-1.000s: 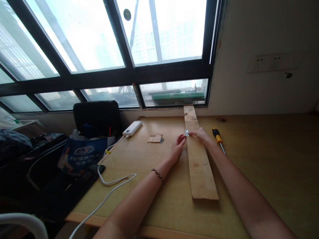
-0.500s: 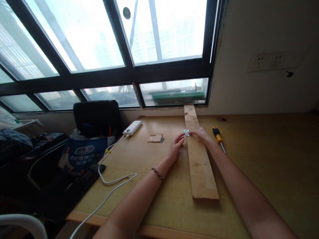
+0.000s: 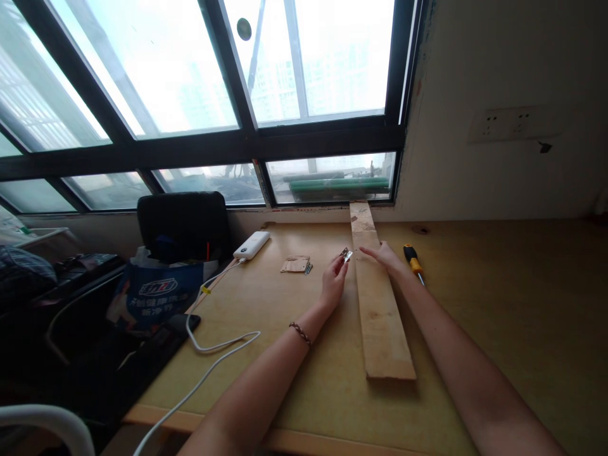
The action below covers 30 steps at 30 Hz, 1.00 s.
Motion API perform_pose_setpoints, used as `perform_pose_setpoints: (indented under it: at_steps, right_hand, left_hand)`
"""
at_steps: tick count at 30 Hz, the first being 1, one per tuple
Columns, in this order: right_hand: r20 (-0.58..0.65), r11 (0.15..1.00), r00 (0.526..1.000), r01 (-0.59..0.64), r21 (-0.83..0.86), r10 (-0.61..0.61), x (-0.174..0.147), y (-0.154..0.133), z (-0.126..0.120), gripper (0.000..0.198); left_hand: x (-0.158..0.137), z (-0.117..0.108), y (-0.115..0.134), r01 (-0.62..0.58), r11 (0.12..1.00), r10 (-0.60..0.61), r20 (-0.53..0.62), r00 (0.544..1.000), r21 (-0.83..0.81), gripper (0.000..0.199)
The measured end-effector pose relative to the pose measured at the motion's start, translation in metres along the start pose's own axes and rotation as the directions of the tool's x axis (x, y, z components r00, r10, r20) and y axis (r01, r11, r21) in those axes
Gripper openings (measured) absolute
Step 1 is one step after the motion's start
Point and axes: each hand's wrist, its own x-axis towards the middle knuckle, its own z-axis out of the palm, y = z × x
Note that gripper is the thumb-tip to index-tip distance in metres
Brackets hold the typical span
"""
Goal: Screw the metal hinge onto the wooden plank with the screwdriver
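Observation:
My left hand [image 3: 334, 282] pinches a small silvery metal hinge [image 3: 347, 255] between thumb and fingers, just off the left edge of a long wooden board [image 3: 384, 316]. The board lies flat, running from the window side toward me. Against its right edge rests my right hand [image 3: 387, 256], one finger stretched across the wood near small dark marks. That hand holds nothing I can see, and its other fingers are partly hidden. Right of it lies a screwdriver [image 3: 413, 259] with a yellow and black handle. A small wooden piece [image 3: 294, 264] and several screws [image 3: 309, 269] lie to the left.
The wooden table [image 3: 304, 342] meets a wall and window at the back. A white power bank [image 3: 252, 244] sits at its left edge, its white cable [image 3: 223, 358] looping over the tabletop. Beyond that edge are a black chair [image 3: 183, 221] and a blue bag [image 3: 154, 294].
The hinge has come off the board's left edge, lifted and tilted leftward in my left hand. My right hand stays at the board, its finger now pointing at bare wood.

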Motion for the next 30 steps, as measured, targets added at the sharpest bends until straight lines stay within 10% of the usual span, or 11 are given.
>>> perform_pose_setpoints:
  at_steps: [11, 14, 19, 23, 30]
  right_hand:
    - [-0.246, 0.848, 0.868, 0.297, -0.440, -0.432, -0.064, 0.031, -0.085, 0.061]
    - [-0.351, 0.846, 0.829, 0.242, -0.474, -0.435, -0.078, 0.053, -0.106, 0.053]
    - [-0.447, 0.900, 0.825, 0.157, -0.406, -0.346, -0.068, 0.076, -0.116, 0.049]
    - [-0.414, 0.891, 0.851, 0.126, -0.437, -0.324, -0.063, 0.083, -0.111, 0.048]
    - [-0.353, 0.883, 0.891, 0.100, -0.458, -0.284, -0.068, 0.082, -0.105, 0.048]
  left_hand:
    - [0.009, -0.022, -0.001, 0.140, 0.988, -0.151, -0.259, 0.954, -0.064, 0.019]
    - [0.011, -0.039, 0.002, 0.126, 0.980, -0.071, -0.318, 0.945, 0.156, 0.026]
    - [0.016, -0.095, 0.010, 0.208, 0.680, 0.163, -0.421, 0.892, 0.703, 0.033]
    - [0.017, -0.130, 0.005, 0.418, 0.439, 0.080, -0.498, 0.864, 0.795, 0.036]
    - [0.027, -0.122, -0.005, 0.334, 0.296, 0.069, -0.369, 0.927, 0.895, 0.036]
